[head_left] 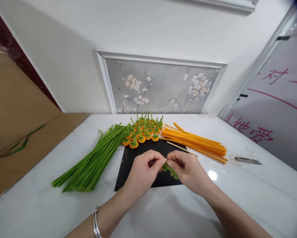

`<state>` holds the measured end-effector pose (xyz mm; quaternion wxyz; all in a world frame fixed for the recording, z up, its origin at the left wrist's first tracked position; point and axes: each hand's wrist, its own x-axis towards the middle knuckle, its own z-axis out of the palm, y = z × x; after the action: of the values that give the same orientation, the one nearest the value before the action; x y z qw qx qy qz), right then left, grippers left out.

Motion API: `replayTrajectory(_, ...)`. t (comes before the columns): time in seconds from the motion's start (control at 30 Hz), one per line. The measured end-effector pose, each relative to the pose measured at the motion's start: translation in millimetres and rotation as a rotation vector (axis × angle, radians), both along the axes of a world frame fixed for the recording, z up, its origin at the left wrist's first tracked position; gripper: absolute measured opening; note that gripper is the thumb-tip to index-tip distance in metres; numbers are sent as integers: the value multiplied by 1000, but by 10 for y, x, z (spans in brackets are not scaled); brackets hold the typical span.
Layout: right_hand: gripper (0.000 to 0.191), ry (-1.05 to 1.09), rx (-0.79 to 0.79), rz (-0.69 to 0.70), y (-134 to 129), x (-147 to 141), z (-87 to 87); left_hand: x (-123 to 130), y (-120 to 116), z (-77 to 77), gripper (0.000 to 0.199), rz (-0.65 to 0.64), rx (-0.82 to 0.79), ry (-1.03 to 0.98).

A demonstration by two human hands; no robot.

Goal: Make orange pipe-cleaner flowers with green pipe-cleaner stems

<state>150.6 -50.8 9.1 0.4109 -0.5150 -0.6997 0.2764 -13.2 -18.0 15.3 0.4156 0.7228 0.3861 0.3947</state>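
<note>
My left hand [145,167] and my right hand [186,168] meet fingertip to fingertip over a black mat [128,175]. Both pinch a small piece made of green pipe cleaner [172,172], with a bit of orange showing under it. My fingers cover most of this piece. Just beyond my hands stand several finished orange and green pipe-cleaner pumpkins [141,138] with upright green stems. A thin wooden stick [179,146] lies behind my right hand, across the mat's far right corner.
Left of the mat lies a bundle of green pipe cleaners [96,162]; to the right, a bundle of orange pipe cleaners [198,142]. Scissors [247,160] and thin pale loops [249,150] lie farther right on the white table [39,211]. Cardboard [19,132] borders the left side.
</note>
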Motion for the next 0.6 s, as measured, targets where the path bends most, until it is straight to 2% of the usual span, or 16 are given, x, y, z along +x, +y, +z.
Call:
replayTrajectory(0.17,23,-186,267,108,24,85,8,23,20,25,20,-10,-281,-100)
replayTrajectory(0.3,31,-291,430,235,39,143,-7,45,33,-13,21,-30,-441,-185)
replayTrajectory(0.4,30,-330,502,260,62,165,-26,63,27,-23,23,-18,-509,-207)
replayTrajectory(0.5,28,-233,466,210,81,162,-32,62,23,0,24,-9,-494,-206)
replayTrajectory(0.6,23,-62,252,135,83,155,-18,43,30,30,24,2,-428,-199)
